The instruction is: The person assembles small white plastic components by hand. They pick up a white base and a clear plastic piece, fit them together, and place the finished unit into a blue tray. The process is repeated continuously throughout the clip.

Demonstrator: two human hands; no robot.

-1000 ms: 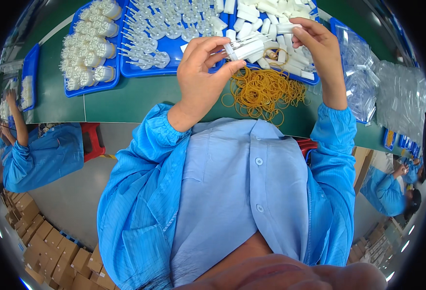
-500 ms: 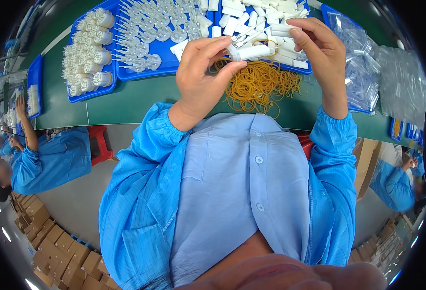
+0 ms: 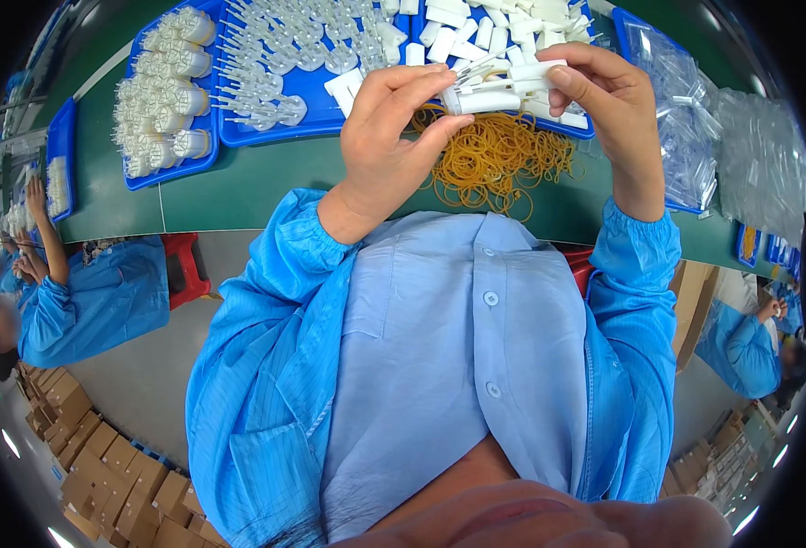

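Above the table edge, my left hand (image 3: 387, 137) pinches the round base of a clear pronged part (image 3: 452, 95) between thumb and fingers, its thin prongs pointing right. A white block-shaped sleeve (image 3: 489, 101) sits along one prong. In the thumb and fingertips of my right hand (image 3: 611, 102) is another white sleeve (image 3: 533, 70); its left end meets or overlaps the prong tips, though I cannot tell how far they go in. Below both hands lies a loose heap of yellow-brown rubber bands (image 3: 487, 161).
Beyond my hands, blue trays hold bare pronged parts (image 3: 280, 59) and loose white sleeves (image 3: 444, 38). A left tray holds bundled white pieces (image 3: 176, 105). Clear plastic pieces (image 3: 682, 151) and clear bags (image 3: 759, 155) lie right. Co-workers in blue sit at the far left (image 3: 101, 297) and far right (image 3: 741, 352).
My right hand has brought its white sleeve down and slightly left, onto or against the prongs. My left hand has shifted slightly right with the pronged part.
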